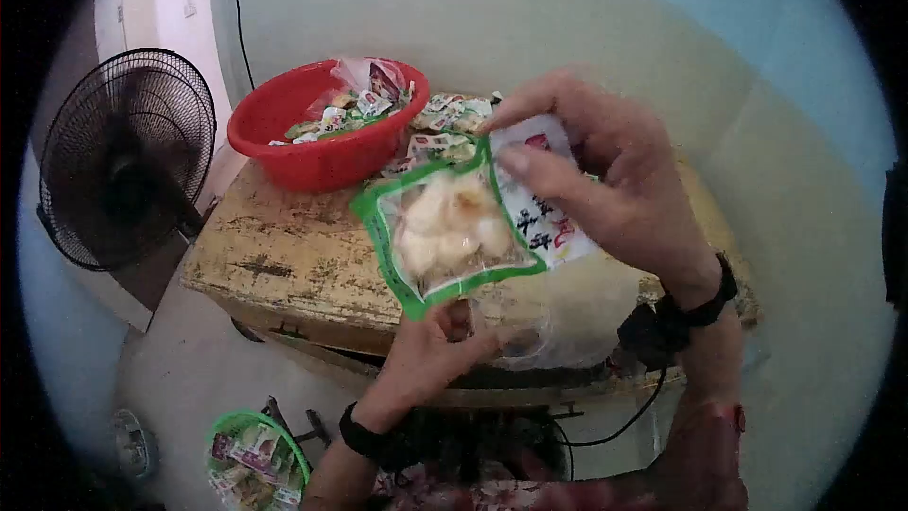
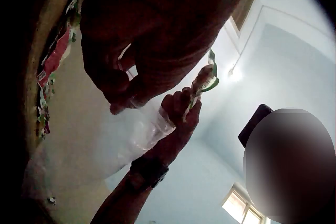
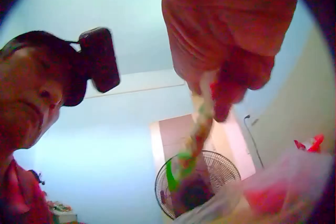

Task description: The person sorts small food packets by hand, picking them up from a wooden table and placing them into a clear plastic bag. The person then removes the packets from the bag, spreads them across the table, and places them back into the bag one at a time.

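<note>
A green-edged packet (image 1: 452, 227) with pale pieces behind its clear window is held up above the table. The right hand (image 1: 615, 180) pinches its white printed end between thumb and fingers; the right wrist view shows the packet (image 3: 191, 153) edge-on below that hand (image 3: 228, 40). Lower down, the left hand (image 1: 430, 355) pinches the edge of a clear plastic bag (image 1: 586, 312), which hangs between the two arms. In the left wrist view the bag (image 2: 115, 140) spreads from the fingertips of the left hand (image 2: 152, 40).
A red basin (image 1: 326, 166) holding packets stands on the worn yellow table (image 1: 284, 255). More packets (image 1: 443, 145) lie beside it. A black fan (image 1: 128, 161) stands at the left. On the floor are a green-rimmed basket (image 1: 301, 449) of packets and a small container (image 1: 134, 445).
</note>
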Motion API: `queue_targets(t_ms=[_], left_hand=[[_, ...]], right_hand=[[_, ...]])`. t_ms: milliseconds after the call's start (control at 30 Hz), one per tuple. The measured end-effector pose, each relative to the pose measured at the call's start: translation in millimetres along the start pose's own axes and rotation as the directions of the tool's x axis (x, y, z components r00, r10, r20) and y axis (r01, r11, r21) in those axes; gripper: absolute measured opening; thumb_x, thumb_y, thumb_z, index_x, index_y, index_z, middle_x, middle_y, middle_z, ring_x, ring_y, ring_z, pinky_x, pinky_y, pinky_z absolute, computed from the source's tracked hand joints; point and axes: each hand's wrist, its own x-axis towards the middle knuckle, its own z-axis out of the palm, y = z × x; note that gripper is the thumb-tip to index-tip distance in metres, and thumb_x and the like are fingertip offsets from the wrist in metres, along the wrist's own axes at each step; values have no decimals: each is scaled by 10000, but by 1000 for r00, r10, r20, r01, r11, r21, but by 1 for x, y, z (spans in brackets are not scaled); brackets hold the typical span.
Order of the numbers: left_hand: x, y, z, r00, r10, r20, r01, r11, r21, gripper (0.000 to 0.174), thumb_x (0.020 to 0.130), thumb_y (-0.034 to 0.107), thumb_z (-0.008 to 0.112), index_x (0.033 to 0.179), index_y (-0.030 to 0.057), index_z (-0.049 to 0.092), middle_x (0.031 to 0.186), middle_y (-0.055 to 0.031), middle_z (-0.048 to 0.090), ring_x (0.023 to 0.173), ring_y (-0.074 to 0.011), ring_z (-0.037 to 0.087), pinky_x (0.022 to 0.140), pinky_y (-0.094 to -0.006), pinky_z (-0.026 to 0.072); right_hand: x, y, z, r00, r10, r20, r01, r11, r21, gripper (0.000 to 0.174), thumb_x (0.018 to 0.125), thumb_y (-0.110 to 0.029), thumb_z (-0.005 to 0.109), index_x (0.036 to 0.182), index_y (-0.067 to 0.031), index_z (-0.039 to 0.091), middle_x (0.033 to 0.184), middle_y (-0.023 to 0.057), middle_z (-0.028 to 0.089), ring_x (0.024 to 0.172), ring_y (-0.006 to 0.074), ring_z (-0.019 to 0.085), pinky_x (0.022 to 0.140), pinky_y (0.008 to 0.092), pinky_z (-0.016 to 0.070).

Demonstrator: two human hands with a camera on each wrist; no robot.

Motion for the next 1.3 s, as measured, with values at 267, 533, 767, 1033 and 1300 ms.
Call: queue_targets(t_ms=[267, 533, 767, 1033, 1300], left_hand=[[-4, 1, 6, 968, 171, -181, -186, 980, -68, 808, 812, -50, 674, 1548, 18, 346, 1079, -59, 663, 685, -48, 572, 496, -206, 437], [-7, 31, 10, 841, 503, -198, -396, 823, 408, 824, 763, -127, 578, 1540, -38, 319, 1387, -121, 500, 719, -46, 495, 633, -218, 460], [-20, 60, 13, 648, 762, 10, -319, 260, 911, 782, 716, -118, 541, 1479, -67, 378, 1468, -296, 444, 1239, -450, 560, 864, -419, 543], [6, -6, -39, 796, 578, -179, -202, 533, 821, 765, 766, -105, 550, 1504, -28, 362, 1499, -233, 442, 1336, -344, 503, 1050, -410, 452], [31, -61, -70, 847, 512, -143, -349, 738, 578, 807, 751, -104, 531, 1533, 13, 370, 1524, -154, 452, 1202, -175, 547, 908, -248, 469]], right_hand=[[-30, 10, -19, 963, -110, 246, 227, 823, -521, 118, 837, -111, 656, 938, -72, 608, 729, 156, 622, 672, 377, 632, 573, 464, 472], [-47, 7, 30, 976, -54, 209, 173, 776, -606, 264, 855, -107, 653, 1105, -59, 582, 774, 154, 649, 706, 378, 657, 588, 470, 495], [-22, 75, 111, 973, -223, -64, 210, 963, -168, 445, 903, -149, 604, 1308, -1, 493, 980, 250, 674, 917, 455, 658, 733, 531, 538], [-28, 136, 125, 978, -208, 16, 209, 975, -70, 350, 930, -88, 618, 1271, -23, 577, 1142, 204, 668, 1024, 400, 645, 843, 426, 532], [-79, 209, -9, 981, 140, -133, -193, 739, -646, 363, 904, -196, 665, 1256, -121, 619, 1071, 129, 694, 934, 337, 678, 759, 413, 535]])
